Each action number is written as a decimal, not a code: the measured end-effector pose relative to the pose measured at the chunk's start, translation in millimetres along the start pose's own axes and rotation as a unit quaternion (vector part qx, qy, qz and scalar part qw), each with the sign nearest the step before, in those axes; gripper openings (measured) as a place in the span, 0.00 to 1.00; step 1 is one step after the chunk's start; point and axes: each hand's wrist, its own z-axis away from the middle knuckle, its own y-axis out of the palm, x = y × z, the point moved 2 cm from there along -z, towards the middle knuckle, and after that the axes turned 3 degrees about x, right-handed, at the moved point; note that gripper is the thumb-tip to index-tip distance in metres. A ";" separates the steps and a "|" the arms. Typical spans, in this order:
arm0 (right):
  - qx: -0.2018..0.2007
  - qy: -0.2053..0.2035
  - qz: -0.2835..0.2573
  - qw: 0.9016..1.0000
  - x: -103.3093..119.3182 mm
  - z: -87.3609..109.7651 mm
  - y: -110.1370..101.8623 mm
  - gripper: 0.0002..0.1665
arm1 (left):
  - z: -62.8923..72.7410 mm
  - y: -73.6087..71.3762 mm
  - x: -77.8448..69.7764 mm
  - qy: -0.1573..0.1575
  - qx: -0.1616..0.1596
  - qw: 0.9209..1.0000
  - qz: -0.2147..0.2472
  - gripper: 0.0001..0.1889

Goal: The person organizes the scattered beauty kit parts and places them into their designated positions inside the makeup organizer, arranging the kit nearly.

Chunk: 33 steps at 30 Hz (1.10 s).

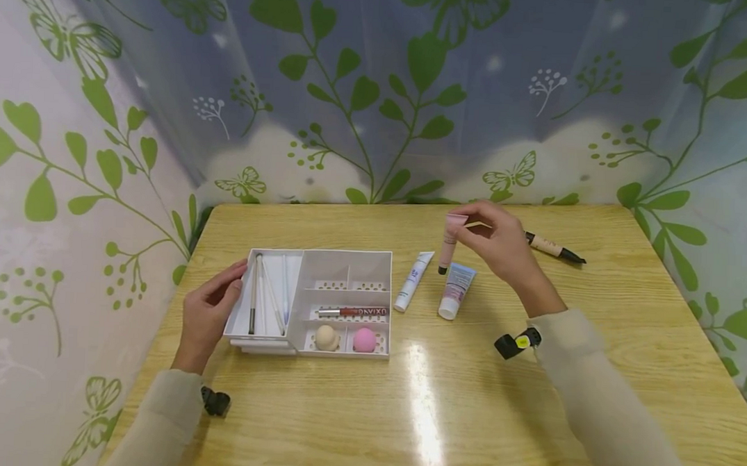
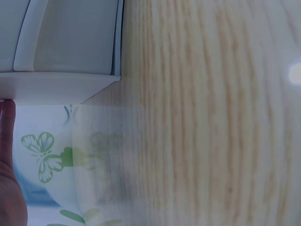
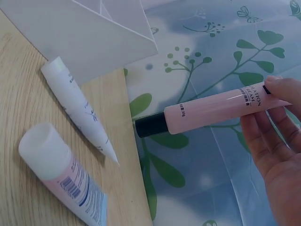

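Box (image 1: 328, 264) at left on the bench (image 1: 340, 419)
Brushes (image 1: 253, 294) lie in its left section; to their right, a lip gloss (image 1: 352, 312) lies in the middle row, two sponges (image 1: 364, 340) side by side in front of it. The left grip (image 1: 209, 313) touches the box's left wall. Right of the box lies a first tube (image 1: 412, 283), then a second tube (image 1: 456, 292); behind that, the right grip (image 1: 498, 242) holds a third tube (image 1: 448, 244) above the bench. Farther right lies a stick (image 1: 551, 248).

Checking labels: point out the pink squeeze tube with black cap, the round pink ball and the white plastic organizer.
Pink squeeze tube with black cap (image 3: 211, 110): right wrist view, body.
Round pink ball (image 1: 364, 340): head view, top.
White plastic organizer (image 1: 326, 268): head view, inner back wall.
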 end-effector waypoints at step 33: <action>0.062 -0.038 -0.015 0.997 37.9 -29.2 52.7 0.13 | -0.5 0.6 -0.3 0.006 0.001 1.000 -0.003 0.16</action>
